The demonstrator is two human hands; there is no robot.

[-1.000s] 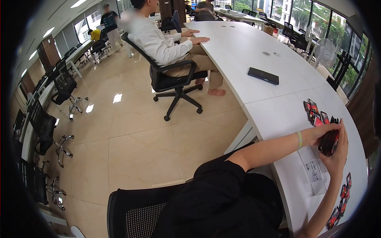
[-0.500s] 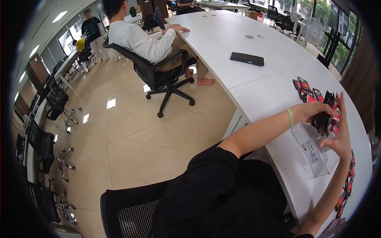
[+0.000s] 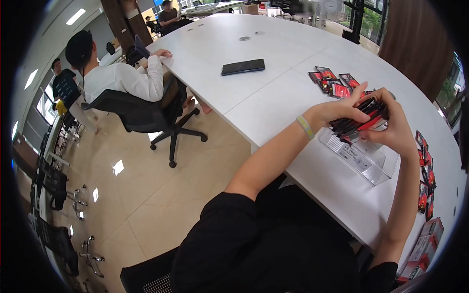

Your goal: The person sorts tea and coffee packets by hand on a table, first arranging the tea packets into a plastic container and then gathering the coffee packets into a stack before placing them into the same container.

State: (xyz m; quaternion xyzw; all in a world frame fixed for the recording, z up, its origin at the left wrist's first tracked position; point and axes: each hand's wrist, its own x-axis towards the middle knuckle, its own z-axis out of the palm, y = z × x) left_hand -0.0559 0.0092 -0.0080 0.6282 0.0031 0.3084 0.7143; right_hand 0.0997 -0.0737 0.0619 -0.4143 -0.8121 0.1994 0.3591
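Observation:
Between my two hands is a bunch of black-and-red sachets, standing edge-on above a clear plastic box. My left hand, with a pale yellow-green band at the wrist, grips the bunch from the left, thumb across it. Curled around the right side of the sachets is my right hand, its thumb underneath. The clear plastic box has a white printed label on its near side; my hands partly hide its far part. Just beyond my hands lies a loose pile of sachets on the white table.
More sachets lie in a row to the right of my right forearm. A red-and-white carton sits at the lower right. Farther up the table rests a dark flat object. A seated person occupies an office chair at the left.
My right hand, earlier with its fingers extended beside the sachets, has curled around them. The bunch has tilted in my hands. The view has swung to the right.

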